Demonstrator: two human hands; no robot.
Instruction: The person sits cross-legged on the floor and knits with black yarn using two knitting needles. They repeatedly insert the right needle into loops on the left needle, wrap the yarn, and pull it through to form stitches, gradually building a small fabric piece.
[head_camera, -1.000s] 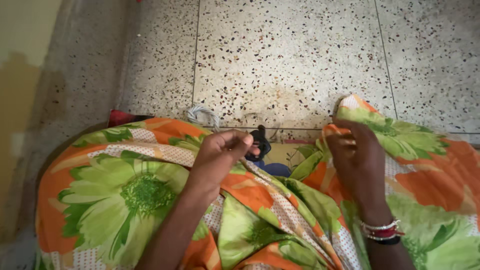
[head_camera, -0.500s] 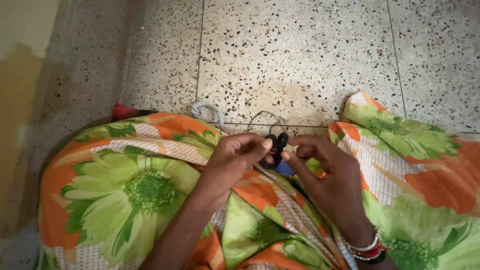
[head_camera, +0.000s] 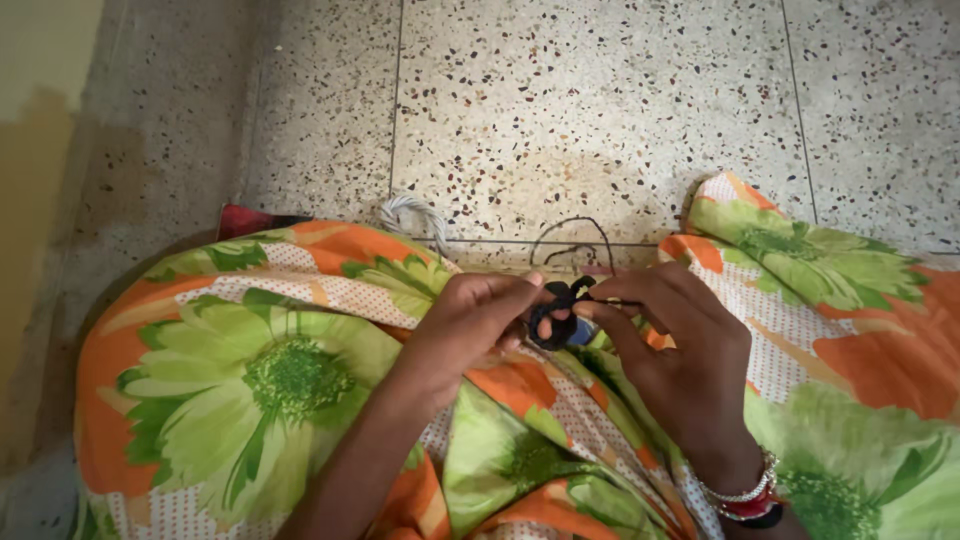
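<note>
A small black loop of cord sits in the middle, over the lap. The left hand pinches its left side and the right hand pinches its right side. A flowery orange and green cloth lies under both hands. A speckled floor is far behind.

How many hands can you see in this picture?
2. The left hand and the right hand meet over the lap, both pinching a small black looped piece above the flowered cloth. None other shows.
</note>
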